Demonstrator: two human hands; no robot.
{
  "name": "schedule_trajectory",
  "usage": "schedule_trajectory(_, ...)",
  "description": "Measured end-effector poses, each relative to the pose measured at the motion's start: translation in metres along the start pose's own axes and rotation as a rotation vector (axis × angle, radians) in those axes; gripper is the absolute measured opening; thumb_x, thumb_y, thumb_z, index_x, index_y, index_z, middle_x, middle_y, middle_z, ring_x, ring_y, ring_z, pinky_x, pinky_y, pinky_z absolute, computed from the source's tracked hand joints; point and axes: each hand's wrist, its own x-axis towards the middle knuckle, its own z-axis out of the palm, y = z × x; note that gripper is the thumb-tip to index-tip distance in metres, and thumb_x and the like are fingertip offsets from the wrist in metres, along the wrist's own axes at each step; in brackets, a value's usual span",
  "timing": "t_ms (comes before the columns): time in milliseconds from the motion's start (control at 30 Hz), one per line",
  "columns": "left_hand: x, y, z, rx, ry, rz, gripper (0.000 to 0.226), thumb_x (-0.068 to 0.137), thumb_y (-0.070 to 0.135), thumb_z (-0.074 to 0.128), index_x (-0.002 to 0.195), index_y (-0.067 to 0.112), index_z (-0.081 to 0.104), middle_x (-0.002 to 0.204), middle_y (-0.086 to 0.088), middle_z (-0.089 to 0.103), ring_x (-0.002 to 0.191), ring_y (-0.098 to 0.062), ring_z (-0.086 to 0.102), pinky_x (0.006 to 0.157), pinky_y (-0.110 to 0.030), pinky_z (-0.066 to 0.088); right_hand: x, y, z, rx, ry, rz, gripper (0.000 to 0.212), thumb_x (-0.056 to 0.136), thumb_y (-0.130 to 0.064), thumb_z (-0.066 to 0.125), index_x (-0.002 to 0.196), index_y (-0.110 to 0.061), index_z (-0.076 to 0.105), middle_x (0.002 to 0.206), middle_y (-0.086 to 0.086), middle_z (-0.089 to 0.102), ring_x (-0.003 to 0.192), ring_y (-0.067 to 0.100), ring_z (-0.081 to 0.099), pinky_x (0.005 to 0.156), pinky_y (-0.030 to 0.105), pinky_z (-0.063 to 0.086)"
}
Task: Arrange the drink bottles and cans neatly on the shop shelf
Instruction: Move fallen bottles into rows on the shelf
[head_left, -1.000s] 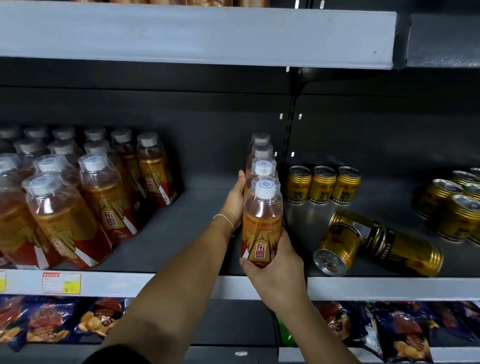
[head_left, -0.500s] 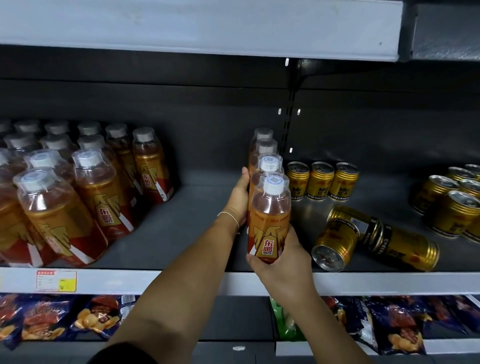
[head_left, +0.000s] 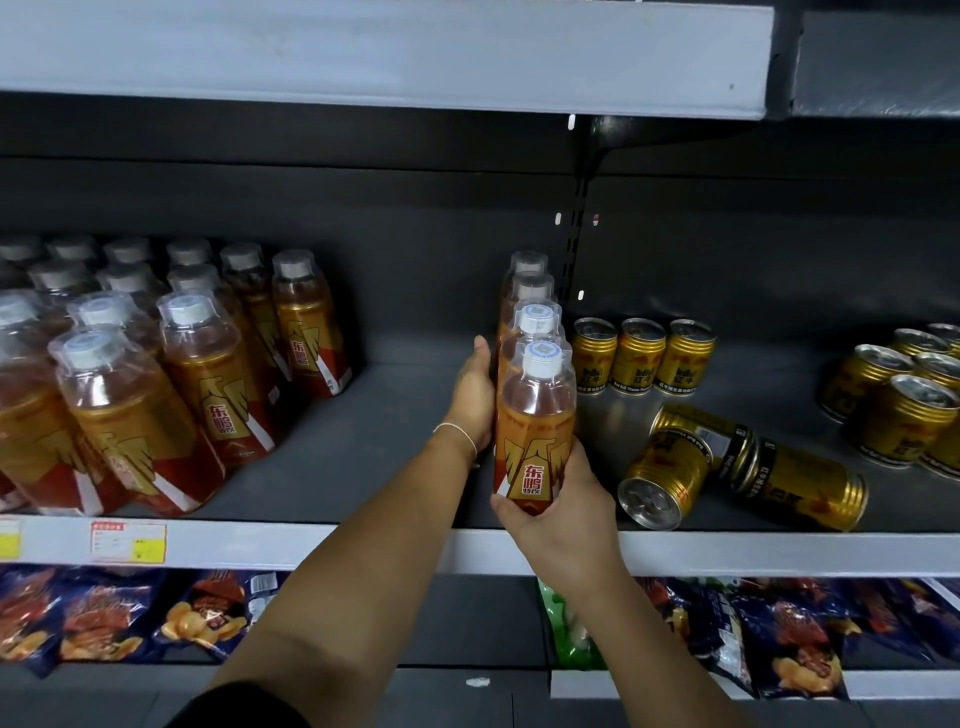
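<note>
A single-file row of orange drink bottles (head_left: 529, 291) with white caps stands mid-shelf, running front to back. My right hand (head_left: 563, 514) grips the base of the front bottle (head_left: 535, 415), thumb at the label's lower left. My left hand (head_left: 470, 395) presses flat against the left side of the row; its fingertips are hidden behind the bottles. A block of the same bottles (head_left: 208, 389) stands at the left. Three gold cans (head_left: 641, 356) stand upright right of the row. Two more gold cans (head_left: 665, 478) lie on their sides near the front edge.
Several upright gold cans (head_left: 904, 410) crowd the far right. The dark shelf floor (head_left: 395, 415) is bare between the two bottle groups. The shelf's grey front edge (head_left: 311, 545) carries a price tag (head_left: 127, 540). Snack bags (head_left: 104, 618) fill the shelf below; another shelf (head_left: 363, 52) hangs overhead.
Both hands stay on the bottle row. The front bottle has shifted slightly against the ones behind it. The view has drifted a little.
</note>
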Motion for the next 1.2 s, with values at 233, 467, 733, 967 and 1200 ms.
schedule_trajectory(233,-0.030,-0.009,0.001,0.107,-0.039,-0.023,0.059,0.100,0.062,0.022,0.114,0.025,0.066,0.106,-0.005,0.075,0.095,-0.021,0.072,0.079,-0.033,0.056,0.000,0.003,0.000,-0.019,0.008,-0.007,0.091,0.071,-0.045,0.083,0.146,-0.021,0.037,0.128,-0.003,0.060,0.115,0.016,0.060,0.096,0.031,0.053)
schedule_trajectory(467,-0.045,-0.005,0.010,0.203,0.084,-0.021,0.058,0.099,0.062,0.026,0.111,0.024,0.067,0.106,-0.011,0.074,0.101,-0.028,0.068,0.090,-0.041,0.053,0.003,0.001,-0.002,-0.027,-0.041,0.014,0.089,0.072,-0.046,0.082,0.144,-0.020,0.037,0.127,0.000,0.061,0.114,0.020,0.060,0.097,0.039,0.053)
schedule_trajectory(733,-0.086,-0.001,-0.002,0.382,0.127,0.013,0.038,0.106,0.027,0.034,0.132,0.008,0.056,0.127,-0.017,0.064,0.118,-0.030,0.060,0.107,-0.047,0.044,0.003,-0.007,-0.009,0.039,-0.041,0.014,0.096,0.066,-0.037,0.089,0.144,-0.016,0.037,0.130,0.006,0.060,0.118,0.026,0.059,0.100,0.043,0.051)
schedule_trajectory(967,-0.136,0.023,-0.039,0.711,0.077,0.152,0.043,0.102,0.024,0.050,0.144,0.015,0.045,0.142,-0.004,0.051,0.130,-0.021,0.050,0.113,-0.043,0.038,-0.022,-0.057,-0.014,0.156,0.438,-0.375,0.091,0.076,-0.028,0.080,0.150,-0.006,0.032,0.154,0.015,0.032,0.143,0.032,0.029,0.112,0.056,0.037)
schedule_trajectory(1200,-0.194,0.084,-0.102,1.172,0.313,0.501,0.034,0.097,0.016,0.053,0.131,0.015,0.058,0.115,0.004,0.063,0.109,-0.011,0.059,0.084,0.002,0.035,-0.024,-0.128,0.058,0.156,0.427,-0.682,0.056,0.077,-0.010,0.069,0.130,0.003,0.056,0.139,0.019,0.049,0.132,0.036,0.044,0.112,0.044,0.035)
